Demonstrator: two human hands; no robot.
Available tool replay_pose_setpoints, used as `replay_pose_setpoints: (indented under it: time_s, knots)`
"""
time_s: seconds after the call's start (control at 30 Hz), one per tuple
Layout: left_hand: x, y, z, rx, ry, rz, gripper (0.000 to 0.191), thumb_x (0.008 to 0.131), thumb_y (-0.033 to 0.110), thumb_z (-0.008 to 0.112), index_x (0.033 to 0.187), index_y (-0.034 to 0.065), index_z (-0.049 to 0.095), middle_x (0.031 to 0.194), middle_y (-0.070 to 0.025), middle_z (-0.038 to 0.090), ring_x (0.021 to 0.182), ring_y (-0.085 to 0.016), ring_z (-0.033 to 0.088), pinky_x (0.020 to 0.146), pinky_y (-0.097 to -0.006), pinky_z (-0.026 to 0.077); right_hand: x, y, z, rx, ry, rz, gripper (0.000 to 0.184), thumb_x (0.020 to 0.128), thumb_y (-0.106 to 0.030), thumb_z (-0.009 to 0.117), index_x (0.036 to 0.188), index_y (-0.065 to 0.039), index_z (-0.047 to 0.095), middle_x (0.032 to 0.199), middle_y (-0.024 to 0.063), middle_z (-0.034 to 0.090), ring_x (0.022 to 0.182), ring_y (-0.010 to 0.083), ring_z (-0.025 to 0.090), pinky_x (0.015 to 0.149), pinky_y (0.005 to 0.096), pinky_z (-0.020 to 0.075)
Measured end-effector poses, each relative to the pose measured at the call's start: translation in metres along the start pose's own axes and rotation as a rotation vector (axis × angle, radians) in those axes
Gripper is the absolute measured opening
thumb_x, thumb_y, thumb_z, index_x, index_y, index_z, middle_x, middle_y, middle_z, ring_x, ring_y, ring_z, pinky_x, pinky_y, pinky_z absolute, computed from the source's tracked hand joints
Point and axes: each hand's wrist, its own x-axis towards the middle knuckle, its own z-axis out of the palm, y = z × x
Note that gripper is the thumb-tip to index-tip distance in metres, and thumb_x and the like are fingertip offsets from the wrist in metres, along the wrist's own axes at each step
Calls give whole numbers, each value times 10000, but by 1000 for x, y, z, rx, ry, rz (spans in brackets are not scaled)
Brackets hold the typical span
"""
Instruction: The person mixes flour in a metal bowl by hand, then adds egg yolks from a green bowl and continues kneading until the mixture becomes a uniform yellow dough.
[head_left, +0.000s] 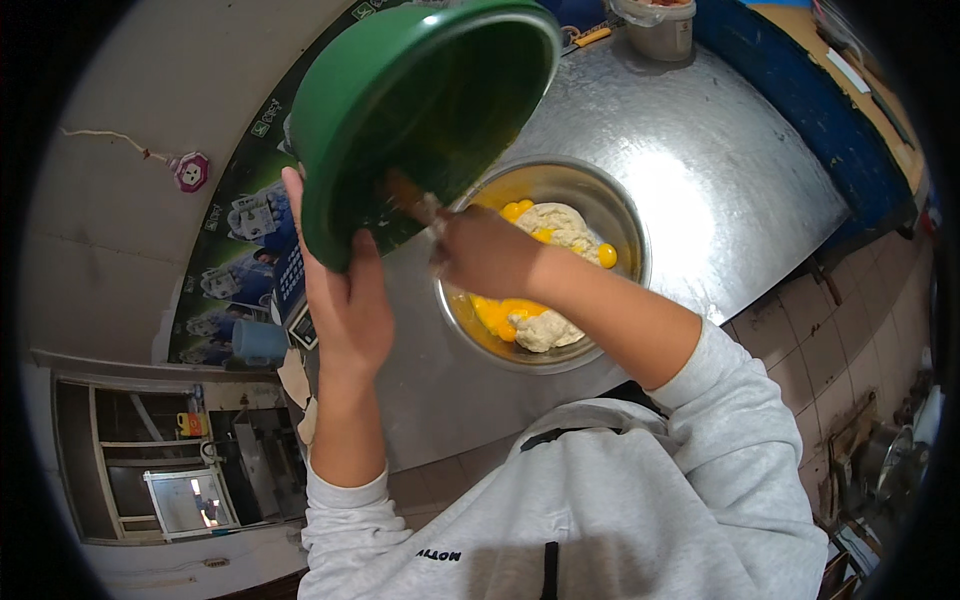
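A large green bowl (322, 120) is tipped steeply on its side, its opening facing down to the right. My left hand (349, 311) grips its lower left rim, thumb over the edge. Inside the bowl, against its wet wall, is the end of a brown, blurred scraper-like tool (409, 196). My right hand (491, 251) is closed around that tool, above a stainless steel bowl (641, 232). Pale dough (551, 217) lies in the steel bowl, with egg yolks (607, 256) on and around it, some run together. My right forearm hides part of these contents.
A metal-topped table (735, 105) carries the steel bowl. A white tub (660, 34) and a yellow-handled utensil (592, 37) sit at the far side. On the left are a digital scale (304, 328) and a blue plastic cup (259, 341). A blue-sided surface (817, 127) borders the right.
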Motion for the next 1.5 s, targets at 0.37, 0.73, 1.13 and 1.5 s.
replay_pose_setpoints:
  time_s: [0.37, 0.73, 1.13, 1.5]
  knots:
    - [5, 3, 0, -71, 32, -237, 373, 899, 12, 404, 1266, -17, 342, 1210, -98, 436, 1073, -159, 428, 924, -279, 345, 32, -6, -50, 201, 293, -201, 479, 744, -59, 542, 1217, -28, 473, 1049, 197, 598, 969, 274, 590, 871, 324, 454]
    - [13, 13, 2, 86, -51, -142, 611, 846, -75, 373, 1409, -36, 139, 1409, -170, 313, 1277, -230, 329, 1043, -308, 236, 50, -11, -69, 239, 128, -180, 374, 808, -275, 525, 1072, -22, 604, 963, 165, 640, 855, 288, 617, 768, 342, 480]
    - [15, 28, 10, -37, -9, -91, 617, 860, -79, 379, 1415, -24, 115, 1375, -159, 372, 1208, -185, 395, 1004, -277, 275, 52, 23, -67, -691, 367, -391, 302, 838, -195, 487, 1065, -24, 587, 1065, 198, 584, 955, 312, 587, 854, 373, 462]
    - [21, 18, 14, 150, -23, 97, 721, 812, -123, 423, 1440, 94, 144, 1284, -191, 480, 1098, -209, 510, 896, -268, 394, 56, 49, -53, 190, 46, -190, 265, 802, -62, 518, 1052, -10, 591, 1005, 144, 597, 902, 242, 573, 801, 334, 462]
